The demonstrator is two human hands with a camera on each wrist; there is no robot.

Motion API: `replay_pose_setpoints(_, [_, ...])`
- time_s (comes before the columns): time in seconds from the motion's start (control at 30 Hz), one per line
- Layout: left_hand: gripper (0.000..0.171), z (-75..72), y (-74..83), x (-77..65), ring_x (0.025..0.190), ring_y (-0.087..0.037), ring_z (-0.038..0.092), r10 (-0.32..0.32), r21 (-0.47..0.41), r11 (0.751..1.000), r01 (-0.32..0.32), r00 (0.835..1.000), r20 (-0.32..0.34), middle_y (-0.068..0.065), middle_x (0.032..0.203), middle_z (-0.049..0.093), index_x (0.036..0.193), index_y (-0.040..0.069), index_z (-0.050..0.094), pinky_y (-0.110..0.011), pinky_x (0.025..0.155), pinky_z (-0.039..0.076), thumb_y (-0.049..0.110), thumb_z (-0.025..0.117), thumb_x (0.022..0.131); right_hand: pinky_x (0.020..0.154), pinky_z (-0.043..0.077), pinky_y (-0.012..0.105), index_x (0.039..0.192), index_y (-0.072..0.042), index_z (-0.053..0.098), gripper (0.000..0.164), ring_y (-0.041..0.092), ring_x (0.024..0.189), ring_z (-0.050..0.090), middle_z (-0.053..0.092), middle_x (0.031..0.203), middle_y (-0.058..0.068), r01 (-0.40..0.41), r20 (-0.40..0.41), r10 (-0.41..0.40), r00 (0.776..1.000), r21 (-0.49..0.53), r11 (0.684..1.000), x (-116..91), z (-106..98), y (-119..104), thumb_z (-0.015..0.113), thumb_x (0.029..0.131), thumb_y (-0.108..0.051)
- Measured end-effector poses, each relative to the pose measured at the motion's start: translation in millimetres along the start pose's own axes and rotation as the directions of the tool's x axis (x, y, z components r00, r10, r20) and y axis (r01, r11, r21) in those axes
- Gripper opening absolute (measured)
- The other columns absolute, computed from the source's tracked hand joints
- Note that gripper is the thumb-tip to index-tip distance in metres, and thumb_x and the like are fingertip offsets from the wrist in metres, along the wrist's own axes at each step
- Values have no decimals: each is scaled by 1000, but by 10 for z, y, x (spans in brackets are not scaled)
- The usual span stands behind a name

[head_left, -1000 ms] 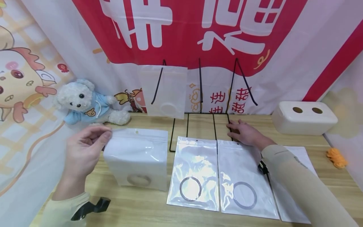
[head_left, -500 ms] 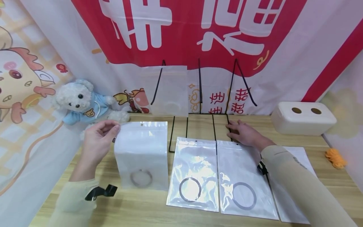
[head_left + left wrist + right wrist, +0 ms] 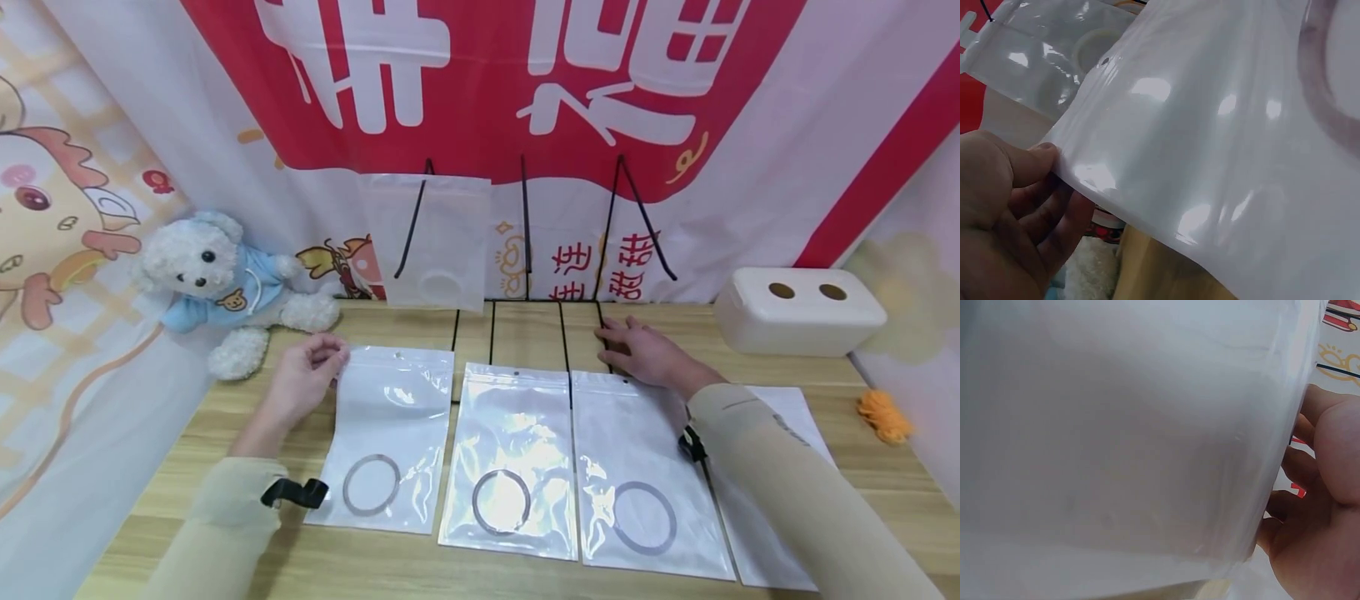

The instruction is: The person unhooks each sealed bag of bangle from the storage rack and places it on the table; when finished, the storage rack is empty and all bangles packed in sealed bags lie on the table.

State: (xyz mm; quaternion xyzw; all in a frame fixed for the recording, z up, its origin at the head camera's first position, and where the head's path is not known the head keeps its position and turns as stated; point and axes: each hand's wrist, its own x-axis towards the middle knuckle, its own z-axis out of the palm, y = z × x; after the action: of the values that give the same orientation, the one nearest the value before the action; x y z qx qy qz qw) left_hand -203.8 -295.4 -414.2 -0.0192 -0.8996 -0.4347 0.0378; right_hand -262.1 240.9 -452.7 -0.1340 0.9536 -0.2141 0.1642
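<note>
In the head view my left hand (image 3: 303, 379) pinches the upper left corner of a white zip bag (image 3: 390, 417) with a hanging hole at its top. A grey ring (image 3: 371, 485) shows through its lower part. The left wrist view has the thumb on that bag (image 3: 1160, 144), the other fingers beneath. My right hand (image 3: 637, 350) rests at the black wire rack's base (image 3: 564, 333), fingers loosely bent, just above another zip bag (image 3: 645, 450) with a ring in it. Between the two lies a shiny zip bag (image 3: 517, 450), also with a ring.
Another zip bag (image 3: 450, 242) hangs on the rack's left hook. Under my right forearm lies a further white bag (image 3: 791, 417). A white bear (image 3: 217, 275) sits at the left. At the right are a white box with two holes (image 3: 798, 312) and orange yarn (image 3: 885, 417).
My left hand has moved right and lowered its bag, which was bent upright before and now lies nearly flat beside the middle bag. The right hand has stayed in place.
</note>
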Motion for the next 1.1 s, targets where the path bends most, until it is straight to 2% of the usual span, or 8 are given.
replay_pose_setpoints(0.17, [25, 100, -84, 48, 95, -19, 68, -20, 115, 993, 16, 999, 34, -21, 110, 76, 124, -3, 70, -20, 79, 55, 15, 62, 111, 128, 10, 77, 168, -16, 40, 62, 57, 164, 6, 19, 181, 16, 16, -7, -16, 1000, -14, 1000, 3, 3, 3, 54, 113, -41])
replay_pose_setpoints(0.27, [24, 144, -116, 68, 101, -28, 68, -27, 155, 988, 19, 999, 47, -20, 111, 74, 123, -2, 70, -28, 83, 55, 17, 61, 111, 127, 11, 78, 167, -15, 41, 62, 59, 163, 7, 19, 180, 17, 24, -10, -24, 1000, -15, 1000, -2, -1, 4, 54, 113, -41])
replay_pose_setpoints(0.37, [23, 176, -146, 82, 104, -31, 68, -29, 190, 982, 18, 998, 55, -20, 113, 73, 122, -1, 70, -34, 86, 55, 16, 61, 111, 127, 11, 79, 167, -15, 41, 62, 60, 162, 7, 19, 180, 18, 29, -13, -29, 999, -17, 999, -8, -3, 7, 54, 113, -41])
replay_pose_setpoints(0.67, [29, 239, -180, 121, 105, -31, 68, -89, 260, 964, 53, 988, 127, -19, 117, 71, 134, 0, 65, -38, 86, 59, 15, 65, 109, 128, 12, 78, 167, -14, 41, 61, 59, 162, 8, 21, 180, 18, 44, -23, -45, 999, -24, 999, -15, 2, -3, 54, 113, -40])
replay_pose_setpoints(1.1, [26, 279, -222, 168, 99, -29, 69, -58, 244, 969, 25, 990, 129, -18, 108, 72, 126, -3, 67, -34, 80, 58, 9, 71, 104, 127, 10, 78, 167, -15, 40, 61, 59, 163, 6, 18, 180, 17, 31, -15, -31, 999, -21, 999, -30, -14, -20, 54, 113, -40])
